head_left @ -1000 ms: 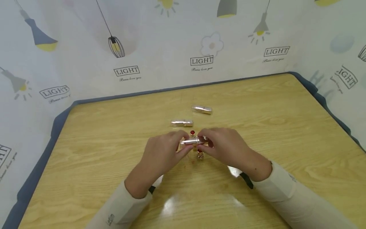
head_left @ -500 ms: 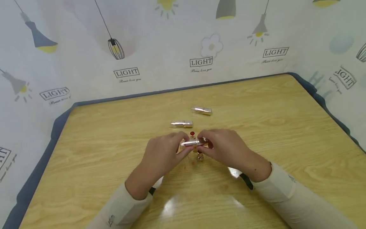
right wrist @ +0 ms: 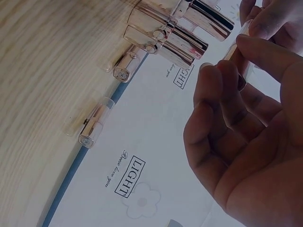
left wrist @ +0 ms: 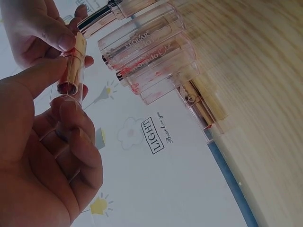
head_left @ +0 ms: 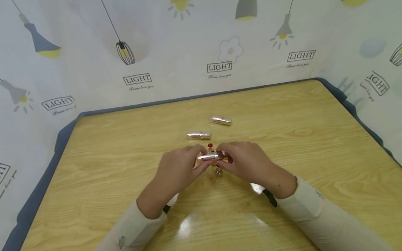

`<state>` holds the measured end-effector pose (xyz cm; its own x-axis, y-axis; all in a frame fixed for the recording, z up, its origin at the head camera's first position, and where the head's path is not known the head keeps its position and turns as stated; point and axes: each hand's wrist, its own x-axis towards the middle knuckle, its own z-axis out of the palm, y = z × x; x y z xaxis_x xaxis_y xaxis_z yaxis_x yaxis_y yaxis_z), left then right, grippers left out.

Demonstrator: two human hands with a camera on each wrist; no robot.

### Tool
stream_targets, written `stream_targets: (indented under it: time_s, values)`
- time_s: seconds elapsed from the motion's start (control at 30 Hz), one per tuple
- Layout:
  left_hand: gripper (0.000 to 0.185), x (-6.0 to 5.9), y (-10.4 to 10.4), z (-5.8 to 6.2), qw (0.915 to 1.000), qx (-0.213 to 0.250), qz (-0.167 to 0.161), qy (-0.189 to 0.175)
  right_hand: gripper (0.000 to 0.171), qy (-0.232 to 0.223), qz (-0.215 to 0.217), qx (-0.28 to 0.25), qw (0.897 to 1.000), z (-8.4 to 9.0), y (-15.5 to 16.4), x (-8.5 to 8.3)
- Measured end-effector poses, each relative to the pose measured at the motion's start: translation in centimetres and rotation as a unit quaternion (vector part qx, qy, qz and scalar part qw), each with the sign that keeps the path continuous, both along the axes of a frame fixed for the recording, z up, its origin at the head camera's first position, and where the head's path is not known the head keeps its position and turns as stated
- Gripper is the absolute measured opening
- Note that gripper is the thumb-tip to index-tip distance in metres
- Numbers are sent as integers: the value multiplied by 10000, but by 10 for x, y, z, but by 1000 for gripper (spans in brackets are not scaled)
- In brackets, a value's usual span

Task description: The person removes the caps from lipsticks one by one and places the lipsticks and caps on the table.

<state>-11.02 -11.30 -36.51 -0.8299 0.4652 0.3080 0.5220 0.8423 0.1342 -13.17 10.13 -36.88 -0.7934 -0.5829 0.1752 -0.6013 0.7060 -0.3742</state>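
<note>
The lipstick tube (head_left: 208, 157) is held crosswise, close to a small upright group of lipsticks (head_left: 218, 170) with red tops. From here I can see both hands gripping it: the left hand (head_left: 179, 165) pinches one end, the right hand (head_left: 249, 160) the other. On the bench (head_left: 125, 150), one lipstick lies (head_left: 198, 135) beyond that group and to its left; a second lipstick (head_left: 220, 120) lies farther beyond the group. Behind the group rises a lamp-patterned wall (head_left: 182, 76).
</note>
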Motion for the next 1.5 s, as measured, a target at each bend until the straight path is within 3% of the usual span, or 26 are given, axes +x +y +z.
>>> stream_targets:
  time_s: [1.03, 1.5]
  values:
    - [24, 0, -3, 5, 9991, -60, 178, -370, 17, 23, 17, 8, 10000, 3, 3, -1]
    - [24, -3, -11, 3, 9991, 41, -380, -165, 20, -103, 87, 36, 9999, 2, 0, 0]
